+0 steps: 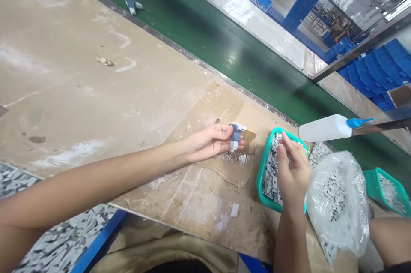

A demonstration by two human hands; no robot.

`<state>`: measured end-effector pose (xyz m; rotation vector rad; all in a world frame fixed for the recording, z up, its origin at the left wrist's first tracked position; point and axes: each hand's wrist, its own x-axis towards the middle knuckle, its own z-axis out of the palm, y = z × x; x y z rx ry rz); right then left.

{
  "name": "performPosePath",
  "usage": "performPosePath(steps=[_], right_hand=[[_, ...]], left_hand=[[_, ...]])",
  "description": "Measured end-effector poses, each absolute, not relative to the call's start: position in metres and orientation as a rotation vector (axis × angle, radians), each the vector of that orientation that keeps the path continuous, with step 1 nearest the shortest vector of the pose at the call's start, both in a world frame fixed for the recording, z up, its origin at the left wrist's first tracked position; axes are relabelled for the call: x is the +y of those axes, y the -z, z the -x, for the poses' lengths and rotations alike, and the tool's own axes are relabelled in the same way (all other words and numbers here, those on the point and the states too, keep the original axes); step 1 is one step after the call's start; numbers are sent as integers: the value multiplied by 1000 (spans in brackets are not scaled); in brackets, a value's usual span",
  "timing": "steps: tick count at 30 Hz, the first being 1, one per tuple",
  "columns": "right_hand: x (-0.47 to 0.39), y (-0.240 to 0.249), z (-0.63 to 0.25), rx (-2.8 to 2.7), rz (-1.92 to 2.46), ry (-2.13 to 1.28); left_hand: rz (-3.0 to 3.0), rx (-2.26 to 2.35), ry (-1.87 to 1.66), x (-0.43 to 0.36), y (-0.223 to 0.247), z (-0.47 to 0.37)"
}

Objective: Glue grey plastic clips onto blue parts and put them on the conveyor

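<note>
My left hand (215, 142) grips a small dark-blue and white plastic part (236, 136) between thumb and fingers, above a worn piece of cardboard on the bench. My right hand (293, 166) is over a green basket (261, 193) heaped with small grey-white plastic pieces (271, 174). Its thumb and forefinger are close together; whatever may be between them is too small to make out. A clear plastic bag (353, 204) of similar small pieces lies right of that hand. Behind the bag, a white squeeze bottle (324, 128) with a blue nozzle lies tilted.
A green conveyor belt (192, 37) runs past the bench (105, 106), carrying another blue-white part (132, 6). A second green basket (369, 183) stands right. A blue-edged bin (99, 243) of pieces is below the bench edge. Another person's bare limb (390, 238) shows lower right.
</note>
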<state>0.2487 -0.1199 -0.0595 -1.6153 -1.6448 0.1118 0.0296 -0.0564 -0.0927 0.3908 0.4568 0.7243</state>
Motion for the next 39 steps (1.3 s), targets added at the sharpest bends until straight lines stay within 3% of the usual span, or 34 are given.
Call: performPosePath(steps=[13,21,28,39], right_hand=[[-111,58,-290,-1538,1952,-78],[-119,59,-292,-1755,2050,-390],[-115,61,-275,-1799,2205,-348],[-107,57,-275,-1912,2328,-225]], left_hand=[[-324,691,-730,-48,83,-31],[-870,1269,-1008,31,77,-41],[-1551,1753,-1042,126,75,-55],[-1705,1789,-850,163,83,-64]])
